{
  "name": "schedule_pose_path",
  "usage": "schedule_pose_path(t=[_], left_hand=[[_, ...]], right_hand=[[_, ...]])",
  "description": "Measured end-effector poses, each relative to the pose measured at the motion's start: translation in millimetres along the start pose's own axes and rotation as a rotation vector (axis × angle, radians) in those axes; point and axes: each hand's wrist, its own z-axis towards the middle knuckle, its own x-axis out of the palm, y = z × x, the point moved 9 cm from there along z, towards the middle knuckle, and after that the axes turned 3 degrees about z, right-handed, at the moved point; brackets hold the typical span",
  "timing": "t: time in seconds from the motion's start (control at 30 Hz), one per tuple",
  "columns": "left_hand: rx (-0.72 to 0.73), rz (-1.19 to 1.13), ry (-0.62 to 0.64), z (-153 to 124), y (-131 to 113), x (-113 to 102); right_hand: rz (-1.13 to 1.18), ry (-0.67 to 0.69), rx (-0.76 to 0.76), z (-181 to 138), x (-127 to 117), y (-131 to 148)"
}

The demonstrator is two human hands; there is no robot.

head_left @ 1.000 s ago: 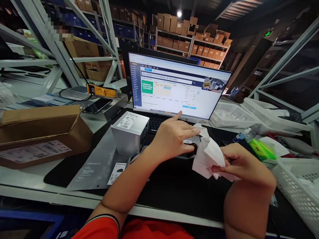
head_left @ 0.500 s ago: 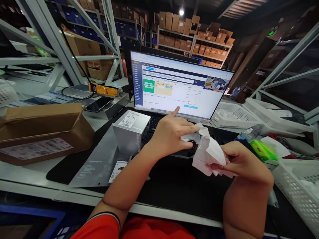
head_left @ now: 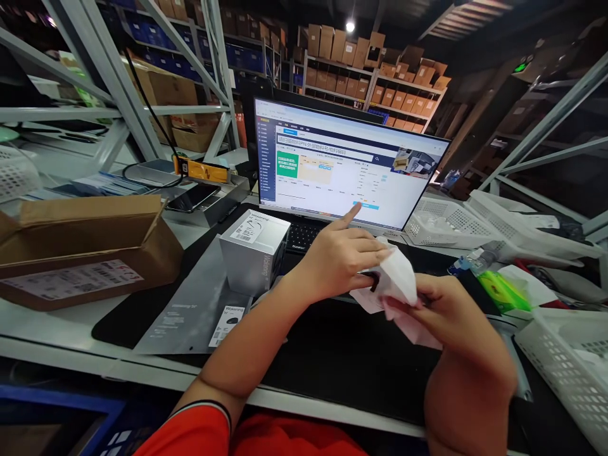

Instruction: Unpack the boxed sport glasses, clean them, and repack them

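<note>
My right hand (head_left: 441, 307) pinches a crumpled white tissue (head_left: 396, 272), pinkish along its lower part. The tissue is pressed over a small dark object (head_left: 374, 280) by the fingers of my left hand (head_left: 344, 256). Most of that object is covered, so I cannot tell its kind. My left hand is closed about it, with the index finger raised toward the monitor. Left of my hands stands a silver-grey box (head_left: 254, 250) labelled Wakening. Under and beside it lies a flat grey package (head_left: 185, 320) with a white label.
A monitor (head_left: 327, 168) stands behind my hands, with a black keyboard (head_left: 301, 235) below it. To the left is an open cardboard carton (head_left: 90, 259). White perforated baskets (head_left: 565, 373) and a bright green packet (head_left: 503, 291) sit at the right. A phone (head_left: 194, 197) lies at the back left.
The tissue has moved left onto the dark object and now hides most of it; a black loop showed there before. My left hand has shifted slightly right.
</note>
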Motion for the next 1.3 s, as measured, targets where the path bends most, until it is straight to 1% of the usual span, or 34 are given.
schedule_pose_path(t=[0.07,0.1,0.17,0.23,0.37,0.4,0.43,0.47,0.5,0.6,0.63,0.67,0.7,0.77,0.8,0.9,0.97,1.0,1.03,1.07,1.1,1.17,1.2,1.23,1.27,1.3], left_hand=[[-0.018,0.000,-0.007,-1,4,-6],[-0.023,0.004,-0.005,-1,5,-7],[-0.033,0.020,0.006,-2,6,-7],[-0.027,0.047,0.017,-2,2,-2],[0.087,0.117,0.046,1,-16,10],[0.111,0.135,0.051,2,-19,11],[0.120,0.150,0.050,2,-20,10],[0.116,0.156,0.043,2,-18,7],[0.100,0.150,0.027,2,-15,2],[0.042,0.074,-0.015,-1,0,-15],[0.032,0.049,-0.017,-2,3,-19],[0.027,0.034,-0.009,-3,5,-20],[0.027,0.030,0.005,-3,6,-20],[0.026,0.052,0.033,-2,4,-16],[0.028,0.072,0.042,-2,1,-12],[0.067,0.168,0.052,1,-10,-1],[0.104,0.241,0.055,2,-17,6],[0.117,0.266,0.055,2,-20,8],[0.124,0.279,0.051,2,-22,9],[0.121,0.281,0.038,2,-23,8],[0.106,0.278,0.017,3,-24,6],[0.024,0.293,-0.032,4,-23,-1],[-0.032,0.318,-0.053,5,-22,-4],[-0.091,0.348,-0.069,5,-21,-7],[-0.162,0.380,-0.086,4,-19,-9],[-0.250,0.406,-0.110,2,-15,-12]], right_hand=[[0.046,0.160,-0.029,-1,-1,-5],[0.056,0.198,-0.036,-1,-3,-7],[0.066,0.201,-0.038,1,-5,-9],[0.057,0.105,-0.028,5,-3,-7],[-0.117,-0.281,0.009,6,-6,4],[-0.156,-0.342,0.013,5,-7,7],[-0.171,-0.357,0.007,4,-8,9],[-0.158,-0.322,-0.006,4,-7,9],[-0.122,-0.235,-0.024,5,-5,9],[0.019,0.084,-0.075,4,3,6],[0.044,0.142,-0.082,2,3,4],[0.054,0.165,-0.087,2,2,3],[0.048,0.159,-0.095,2,1,3],[0.007,0.082,-0.108,4,1,3],[-0.019,0.018,-0.108,6,1,4],[-0.129,-0.234,-0.066,7,-1,6],[-0.198,-0.371,-0.036,5,-5,9],[-0.215,-0.409,-0.031,4,-7,11],[-0.211,-0.407,-0.033,3,-9,11],[-0.181,-0.356,-0.043,4,-9,11],[-0.130,-0.265,-0.054,5,-7,10],[-0.009,-0.064,-0.058,3,-3,3],[0.044,-0.016,-0.043,1,-5,-2],[0.087,-0.034,-0.016,0,-11,-9],[0.120,-0.118,0.018,-2,-22,-17],[0.149,-0.247,0.054,-4,-36,-25]])
